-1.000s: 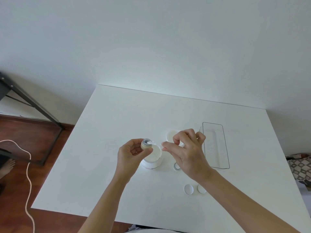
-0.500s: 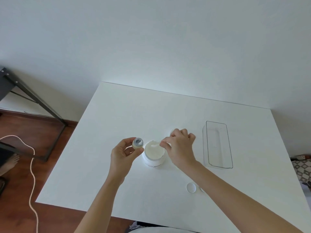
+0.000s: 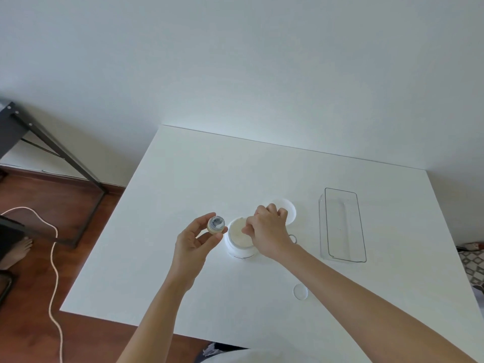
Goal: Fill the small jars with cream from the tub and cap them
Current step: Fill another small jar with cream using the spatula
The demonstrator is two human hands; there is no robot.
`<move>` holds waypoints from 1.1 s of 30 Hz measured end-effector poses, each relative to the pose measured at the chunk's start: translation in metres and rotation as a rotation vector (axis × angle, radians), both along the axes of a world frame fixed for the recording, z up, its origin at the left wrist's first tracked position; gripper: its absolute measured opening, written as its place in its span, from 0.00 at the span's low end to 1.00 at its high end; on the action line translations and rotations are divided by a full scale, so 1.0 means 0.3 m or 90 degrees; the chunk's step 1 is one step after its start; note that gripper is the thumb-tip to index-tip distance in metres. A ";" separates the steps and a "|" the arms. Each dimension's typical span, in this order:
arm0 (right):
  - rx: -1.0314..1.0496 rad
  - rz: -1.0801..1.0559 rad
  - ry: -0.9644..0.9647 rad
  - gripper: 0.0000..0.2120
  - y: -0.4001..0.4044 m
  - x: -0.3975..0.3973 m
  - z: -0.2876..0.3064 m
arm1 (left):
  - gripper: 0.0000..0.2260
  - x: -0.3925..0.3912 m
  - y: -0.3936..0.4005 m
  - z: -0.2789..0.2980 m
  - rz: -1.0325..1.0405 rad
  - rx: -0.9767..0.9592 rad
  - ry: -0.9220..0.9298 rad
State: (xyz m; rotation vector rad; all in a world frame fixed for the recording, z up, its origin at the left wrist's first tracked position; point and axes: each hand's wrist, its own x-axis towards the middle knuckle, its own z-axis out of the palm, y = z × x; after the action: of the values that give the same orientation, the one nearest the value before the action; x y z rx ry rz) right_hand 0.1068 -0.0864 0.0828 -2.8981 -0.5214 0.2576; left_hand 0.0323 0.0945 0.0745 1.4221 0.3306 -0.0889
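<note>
i am logging the left hand [image 3: 192, 243] pinching a small jar [image 3: 216, 224], open mouth up, just left of the tub [image 3: 239, 239] at the table [image 3: 183, 179] centre. the right hand [image 3: 269, 229] is curling over the tub's cream, fingertips bunched; i cannot tell what they are gripping. a loose cap [image 3: 300, 291] is lying nearer me, a clear tray [image 3: 341, 224] sitting to the right.

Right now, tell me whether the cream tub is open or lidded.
Open. The tub shows bare cream at its mouth, the right hand reaches into it, and its lid lies on the table behind.
</note>
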 end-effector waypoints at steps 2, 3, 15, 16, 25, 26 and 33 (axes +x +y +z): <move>0.029 -0.053 0.024 0.11 -0.019 0.000 0.011 | 0.17 0.003 -0.004 0.000 -0.004 -0.009 -0.003; 0.056 -0.087 0.045 0.11 -0.029 0.001 0.018 | 0.17 0.005 -0.004 0.001 -0.007 -0.011 -0.003; 0.413 -0.407 0.304 0.14 -0.176 0.006 0.138 | 0.21 0.029 -0.035 0.025 -0.018 -0.070 -0.015; 0.448 -0.415 0.311 0.14 -0.183 0.007 0.151 | 0.19 0.031 -0.038 0.026 -0.018 -0.078 -0.018; 0.623 -0.397 0.292 0.12 -0.164 -0.012 0.259 | 0.22 0.047 -0.084 0.050 -0.066 -0.094 -0.023; 0.623 -0.391 0.273 0.12 -0.154 -0.020 0.266 | 0.22 0.048 -0.088 0.053 -0.068 -0.091 -0.024; 0.489 -0.306 0.035 0.08 -0.106 -0.066 0.276 | 0.16 0.047 -0.100 0.067 -0.073 -0.086 -0.023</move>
State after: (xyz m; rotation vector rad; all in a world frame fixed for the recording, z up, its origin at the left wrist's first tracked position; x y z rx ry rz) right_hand 0.0871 -0.1181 0.1655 -2.1603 0.0957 0.0417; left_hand 0.0465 0.0645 0.0946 1.3066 0.2092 -0.1760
